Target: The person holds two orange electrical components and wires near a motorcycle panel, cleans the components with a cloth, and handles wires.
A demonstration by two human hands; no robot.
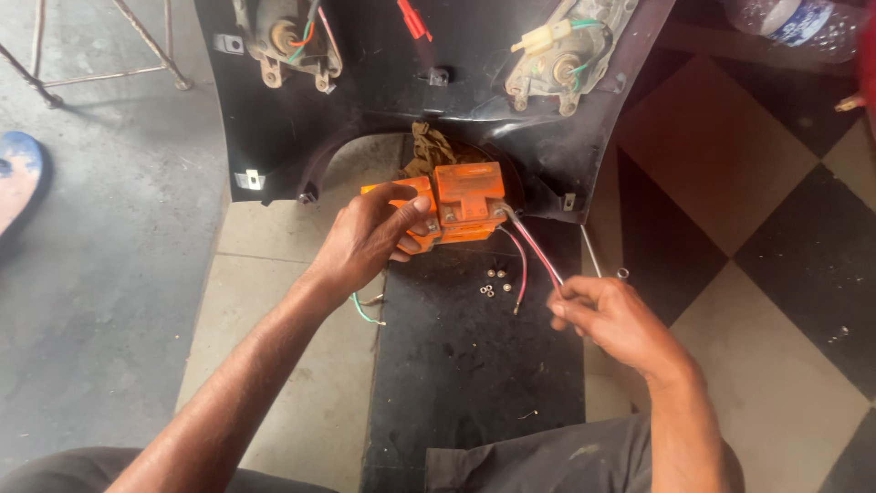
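Observation:
My left hand [370, 239] grips an orange box-shaped battery [456, 201] from its left side, holding it just above a black mat [456, 365]. A red and black wire pair [534, 251] runs from the battery's right edge down to my right hand [607, 319], which pinches the wires between thumb and fingers. A second red wire [522, 269] hangs loose from the battery. A green and white wire [363, 310] trails below my left hand.
A black plastic vehicle panel [274, 119] with two lamp housings and wiring lies beyond the battery. Several small nuts [495, 281] sit on the mat. A thin metal tool [593, 254] rests on the checkered tile floor. A plastic bottle [789, 20] lies top right, a stool's legs [109, 55] top left.

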